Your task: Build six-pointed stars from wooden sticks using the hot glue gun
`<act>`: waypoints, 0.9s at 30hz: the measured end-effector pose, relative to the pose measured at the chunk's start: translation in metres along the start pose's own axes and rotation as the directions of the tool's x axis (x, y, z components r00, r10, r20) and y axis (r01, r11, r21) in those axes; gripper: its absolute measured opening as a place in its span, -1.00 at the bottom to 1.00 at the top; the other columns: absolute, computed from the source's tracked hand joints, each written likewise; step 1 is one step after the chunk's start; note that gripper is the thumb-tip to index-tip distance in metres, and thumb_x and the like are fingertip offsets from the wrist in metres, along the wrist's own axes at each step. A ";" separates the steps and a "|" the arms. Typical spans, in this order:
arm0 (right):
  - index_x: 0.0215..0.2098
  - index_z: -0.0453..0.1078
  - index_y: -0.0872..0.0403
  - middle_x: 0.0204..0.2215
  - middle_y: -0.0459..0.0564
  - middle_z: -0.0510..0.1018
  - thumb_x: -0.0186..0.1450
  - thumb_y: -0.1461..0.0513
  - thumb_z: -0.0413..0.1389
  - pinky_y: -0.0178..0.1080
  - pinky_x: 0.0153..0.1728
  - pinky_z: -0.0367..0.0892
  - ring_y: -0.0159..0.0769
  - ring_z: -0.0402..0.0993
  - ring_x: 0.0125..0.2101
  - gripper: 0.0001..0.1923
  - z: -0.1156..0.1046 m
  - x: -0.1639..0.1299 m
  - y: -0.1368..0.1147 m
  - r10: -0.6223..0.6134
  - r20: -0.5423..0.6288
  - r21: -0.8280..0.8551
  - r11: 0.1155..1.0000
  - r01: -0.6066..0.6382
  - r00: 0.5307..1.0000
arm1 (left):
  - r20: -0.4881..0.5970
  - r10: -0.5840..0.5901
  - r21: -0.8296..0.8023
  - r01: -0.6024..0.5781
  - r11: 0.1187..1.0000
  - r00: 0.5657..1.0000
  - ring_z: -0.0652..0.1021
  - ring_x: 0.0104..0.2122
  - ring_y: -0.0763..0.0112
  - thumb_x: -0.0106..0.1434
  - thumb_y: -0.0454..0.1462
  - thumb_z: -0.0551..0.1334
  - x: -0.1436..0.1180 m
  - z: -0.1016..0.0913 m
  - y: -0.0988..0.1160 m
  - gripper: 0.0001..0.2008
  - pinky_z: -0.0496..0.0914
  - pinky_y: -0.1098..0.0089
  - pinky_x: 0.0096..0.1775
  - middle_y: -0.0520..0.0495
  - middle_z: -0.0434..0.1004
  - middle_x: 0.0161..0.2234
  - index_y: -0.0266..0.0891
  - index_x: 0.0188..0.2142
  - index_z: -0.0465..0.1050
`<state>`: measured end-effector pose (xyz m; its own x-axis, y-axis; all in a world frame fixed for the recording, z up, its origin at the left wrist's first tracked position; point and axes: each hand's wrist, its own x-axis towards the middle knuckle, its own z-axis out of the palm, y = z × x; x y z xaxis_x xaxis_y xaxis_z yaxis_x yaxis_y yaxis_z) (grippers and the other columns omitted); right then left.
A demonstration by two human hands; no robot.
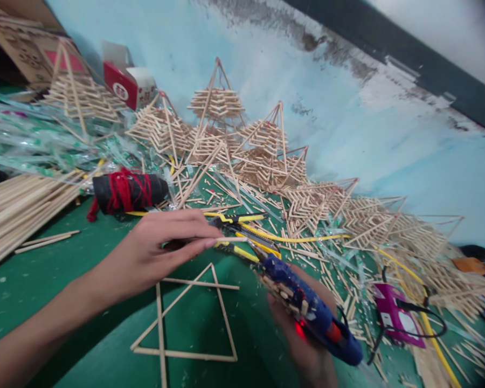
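Note:
Between the thumb and fingers of my left hand [167, 245] is a short wooden stick [232, 239], its free end pointing right. My right hand [303, 334] is wrapped round a blue hot glue gun [307, 304] with a red light glowing near the grip. The gun's nozzle is at or very near the stick's end; contact is hard to make out. Below them on the green table lies a triangle of joined sticks [194, 355], with two loose-looking sticks laid across it. Behind the nozzle are yellow-and-black pliers [242, 218] and a yellow utility knife [262, 245].
Stacked stick pyramids [218, 102] line the blue wall. Long sticks [20, 210] and a black bundle wound with red string [131, 191] lie left. Clear glue sticks [32, 134] are heaped behind. A purple box [398, 315], yellow cable [307, 238] and scattered stick pieces occupy the right.

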<state>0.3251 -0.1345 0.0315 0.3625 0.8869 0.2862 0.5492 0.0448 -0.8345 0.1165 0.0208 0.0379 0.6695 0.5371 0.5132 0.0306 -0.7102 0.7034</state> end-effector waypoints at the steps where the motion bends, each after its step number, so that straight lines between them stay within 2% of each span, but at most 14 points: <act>1: -0.59 0.14 0.00 -0.64 -0.20 0.26 0.28 0.06 0.15 -0.33 -0.60 0.10 -0.42 0.17 -0.62 -0.61 0.000 0.000 0.000 0.006 0.004 -0.004 1.000 -0.006 1.000 | -0.001 -0.004 -0.003 0.004 1.000 1.000 0.61 -0.29 0.50 0.40 -0.40 0.23 0.000 0.000 0.000 -0.83 0.45 0.55 -0.24 -0.02 0.63 -0.28 -0.19 -0.16 0.61; 10: -0.60 0.09 0.00 -0.66 -0.21 0.24 0.27 0.04 0.17 -0.34 -0.62 0.07 -0.44 0.13 -0.64 -0.56 0.002 0.005 -0.008 -0.010 0.031 0.034 0.999 0.009 0.999 | 0.019 -0.020 0.024 0.020 1.000 1.000 0.60 -0.33 0.50 0.41 -0.37 0.23 0.000 0.000 -0.001 -0.85 0.44 0.56 -0.28 -0.02 0.63 -0.31 -0.21 -0.16 0.61; 19: -0.56 0.22 0.02 -0.64 -0.20 0.26 0.25 0.06 0.19 -0.33 -0.62 0.05 -0.44 0.15 -0.64 -0.65 0.000 -0.003 0.006 0.044 0.031 0.034 0.998 -0.045 0.999 | -0.014 -0.035 -0.036 0.034 0.999 0.999 0.57 -0.41 0.50 0.42 -0.32 0.24 0.003 0.001 0.002 -0.84 0.42 0.56 -0.36 -0.03 0.62 -0.37 -0.22 -0.20 0.64; 23: -0.58 0.19 0.01 -0.65 -0.19 0.27 0.26 0.05 0.17 -0.33 -0.62 0.09 -0.43 0.18 -0.63 -0.63 0.002 0.001 0.000 0.032 0.043 0.046 0.998 -0.034 0.999 | 0.011 -0.125 -0.143 0.125 0.982 0.992 0.50 -0.51 0.54 0.43 -0.24 0.23 0.004 0.000 0.004 -0.79 0.39 0.58 -0.45 0.01 0.55 -0.50 -0.24 -0.26 0.64; 27: -0.59 0.16 0.01 -0.67 -0.22 0.26 0.30 0.06 0.16 -0.35 -0.65 0.08 -0.45 0.16 -0.66 -0.60 0.004 0.005 -0.003 0.011 0.036 0.033 0.999 -0.012 0.999 | 0.047 -0.245 -0.251 0.249 0.935 0.968 0.46 -0.57 0.57 0.42 -0.23 0.25 0.002 -0.001 0.005 -0.79 0.36 0.60 -0.51 0.02 0.53 -0.51 -0.27 -0.29 0.62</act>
<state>0.3226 -0.1282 0.0339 0.3417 0.9032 0.2599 0.5191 0.0491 -0.8533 0.1170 0.0189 0.0429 0.6756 0.6727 0.3017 0.0085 -0.4164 0.9092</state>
